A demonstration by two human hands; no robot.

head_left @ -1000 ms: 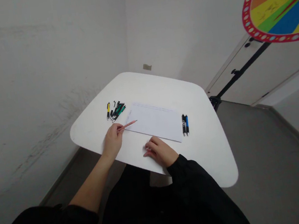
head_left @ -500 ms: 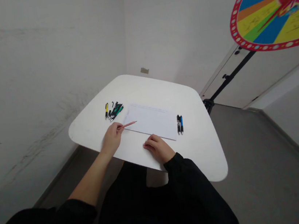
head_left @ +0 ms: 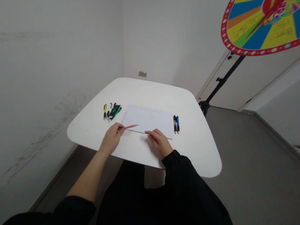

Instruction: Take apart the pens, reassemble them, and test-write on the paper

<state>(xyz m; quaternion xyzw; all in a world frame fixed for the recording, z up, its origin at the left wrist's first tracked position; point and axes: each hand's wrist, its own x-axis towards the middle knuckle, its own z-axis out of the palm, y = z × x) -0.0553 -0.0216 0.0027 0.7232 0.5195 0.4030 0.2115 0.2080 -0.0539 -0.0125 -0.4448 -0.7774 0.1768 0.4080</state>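
My left hand (head_left: pixel 112 136) is closed around one end of a slim pink pen (head_left: pixel 130 126), whose dark tip points right over the sheet of paper (head_left: pixel 150 118). Faint handwriting runs along the sheet's top and left edges. Over the paper's near edge is my right hand (head_left: pixel 159 142), its fingers loosely stretched out to the left, apart from the pen and with nothing visible in them. Several pens (head_left: pixel 114 111) in yellow, white, black and green lie in a cluster beyond my left hand. Right of the paper, a black pen (head_left: pixel 175 124) and a blue pen (head_left: pixel 178 124) lie side by side.
The white table (head_left: pixel 199 150) has rounded corners and stands near the wall corner. At the upper right a colourful prize wheel (head_left: pixel 266 12) rises on a black stand (head_left: pixel 223 81). Grey floor (head_left: pixel 250 158) extends to the right of the table.
My right hand has lifted from the tabletop and moved up toward the paper, its fingers uncurling. My left hand still grips the pink pen. The view has shifted slightly right.
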